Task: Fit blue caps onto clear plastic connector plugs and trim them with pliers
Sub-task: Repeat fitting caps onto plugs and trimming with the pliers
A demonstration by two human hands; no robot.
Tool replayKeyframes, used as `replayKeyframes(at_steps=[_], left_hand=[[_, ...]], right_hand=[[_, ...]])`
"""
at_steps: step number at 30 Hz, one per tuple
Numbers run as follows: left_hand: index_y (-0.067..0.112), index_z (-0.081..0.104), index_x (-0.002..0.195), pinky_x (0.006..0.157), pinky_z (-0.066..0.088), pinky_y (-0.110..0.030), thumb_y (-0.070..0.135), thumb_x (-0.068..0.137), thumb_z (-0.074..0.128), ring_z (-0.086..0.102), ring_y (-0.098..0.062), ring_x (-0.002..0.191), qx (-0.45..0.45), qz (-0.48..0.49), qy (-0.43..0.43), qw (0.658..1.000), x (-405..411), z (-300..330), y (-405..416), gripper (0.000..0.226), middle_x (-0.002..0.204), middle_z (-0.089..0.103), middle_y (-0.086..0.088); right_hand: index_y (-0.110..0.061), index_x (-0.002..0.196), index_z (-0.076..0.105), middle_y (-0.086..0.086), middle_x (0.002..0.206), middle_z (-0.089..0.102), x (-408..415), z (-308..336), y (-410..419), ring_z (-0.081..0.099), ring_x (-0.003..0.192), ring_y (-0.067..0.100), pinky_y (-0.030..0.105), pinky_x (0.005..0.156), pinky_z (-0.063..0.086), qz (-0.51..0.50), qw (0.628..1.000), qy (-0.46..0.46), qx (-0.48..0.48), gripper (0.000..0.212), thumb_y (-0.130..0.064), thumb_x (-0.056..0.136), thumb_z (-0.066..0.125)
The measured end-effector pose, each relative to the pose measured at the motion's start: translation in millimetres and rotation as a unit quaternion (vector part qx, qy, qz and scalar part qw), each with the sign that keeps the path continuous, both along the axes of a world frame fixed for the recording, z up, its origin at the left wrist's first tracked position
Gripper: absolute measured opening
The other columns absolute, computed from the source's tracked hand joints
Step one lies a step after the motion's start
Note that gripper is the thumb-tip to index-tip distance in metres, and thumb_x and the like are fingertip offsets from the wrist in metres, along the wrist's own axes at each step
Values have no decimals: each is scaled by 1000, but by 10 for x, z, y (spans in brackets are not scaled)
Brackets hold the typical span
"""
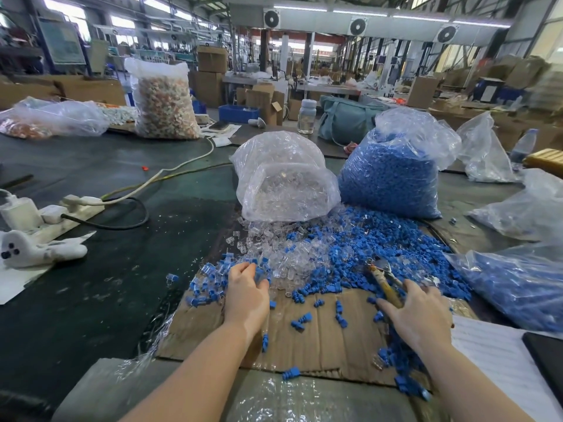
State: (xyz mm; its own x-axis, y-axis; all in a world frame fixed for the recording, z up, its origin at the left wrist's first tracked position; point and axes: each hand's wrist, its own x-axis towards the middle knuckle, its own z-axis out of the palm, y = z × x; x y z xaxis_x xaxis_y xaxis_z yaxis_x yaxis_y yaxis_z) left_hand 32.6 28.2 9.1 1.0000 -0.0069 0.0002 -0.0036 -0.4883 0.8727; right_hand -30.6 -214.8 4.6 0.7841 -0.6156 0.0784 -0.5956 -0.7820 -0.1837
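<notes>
A heap of loose blue caps (384, 254) and clear connector plugs (292, 260) spreads over a cardboard sheet (323, 339) on the dark table. My left hand (246, 295) reaches into the near left edge of the heap, its fingers curled down among capped plugs (210, 284); whether it holds one is hidden. My right hand (417, 315) grips the worn handles of a pair of pliers (385, 278), jaws pointing away over the blue caps. Behind stand an open bag of clear plugs (286, 184) and a bag of blue caps (393, 172).
A power strip with plugs and cables (73, 208) lies at the left, beside a white gadget (33, 249). More bags of blue parts (518, 287) sit at the right, with paper and a dark tablet (545, 357) at the near right. A tall sack of mixed parts (164, 99) stands at the back.
</notes>
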Motion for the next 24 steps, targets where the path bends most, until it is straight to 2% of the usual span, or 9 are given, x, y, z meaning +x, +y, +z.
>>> replayKeyframes(at_steps=[1, 2, 4, 6, 11, 15, 18, 20, 24], left_hand=[[8, 30, 144, 89, 27, -12, 15, 96, 47, 44, 9, 85, 7, -4, -1, 1000, 2, 2, -5, 51, 149, 25, -1], [8, 29, 144, 92, 27, -14, 16, 97, 47, 46, 8, 94, 16, -7, -2, 1000, 2, -3, -7, 51, 150, 23, -1], [10, 26, 145, 107, 25, -25, 16, 97, 46, 41, -11, 126, 30, -12, -3, 999, -9, -20, -14, 53, 152, 22, -1], [12, 22, 147, 112, 27, -33, 15, 96, 47, 37, -20, 132, 46, -16, -9, 999, -14, -42, -24, 56, 152, 23, -2], [12, 31, 143, 107, 29, -28, 17, 95, 49, 40, -16, 127, 80, -3, -33, 996, -2, -107, -22, 52, 142, 34, -1], [10, 49, 130, 104, 35, -27, 16, 93, 52, 45, -15, 116, 94, 14, -61, 994, 19, -149, -9, 37, 129, 44, -1], [10, 56, 116, 96, 41, -26, 13, 93, 52, 49, -13, 105, 95, 29, -87, 991, 35, -160, -8, 24, 116, 51, -1], [11, 56, 112, 91, 40, -23, 13, 93, 52, 47, -12, 103, 105, 45, -102, 988, 59, -164, 13, 20, 109, 54, 0], [12, 58, 107, 88, 45, -27, 13, 93, 52, 51, -14, 98, 131, 51, -107, 984, 119, -161, 51, 16, 103, 59, -3]], right_hand=[[-17, 140, 37, 15, 129, 46, 0, -3, 1, 42, 120, 31, 39, 96, 38, -1, 1000, 2, -1, 76, -64, 83, 51], [-17, 140, 37, 15, 129, 46, 0, -5, 4, 42, 120, 32, 39, 96, 39, -4, 1000, 5, 0, 76, -65, 83, 50], [-17, 139, 36, 16, 130, 45, 3, -7, 0, 42, 120, 33, 40, 96, 40, -9, 1000, 18, 6, 75, -67, 84, 46], [-18, 139, 36, 16, 131, 45, 4, -7, -3, 41, 121, 34, 40, 97, 39, -14, 999, 33, 10, 73, -67, 85, 42], [-20, 128, 45, 12, 136, 42, -13, 20, 113, 35, 126, 31, 43, 106, 28, 2, 998, 6, -70, 59, -62, 89, 38], [-20, 135, 43, 6, 139, 40, 1, 17, 346, 31, 131, 26, 42, 110, 21, 93, 990, -75, -77, 50, -47, 92, 45], [-20, 134, 47, 2, 136, 43, 29, -33, 542, 33, 129, 22, 38, 109, 23, 159, 979, -114, -58, 44, -35, 93, 49], [-19, 131, 51, 2, 132, 46, 37, -68, 653, 35, 126, 21, 36, 106, 26, 183, 974, -129, -45, 41, -31, 92, 52], [-16, 121, 58, 2, 124, 52, 53, -134, 813, 44, 117, 22, 37, 100, 33, 206, 968, -142, -31, 31, -25, 91, 55]])
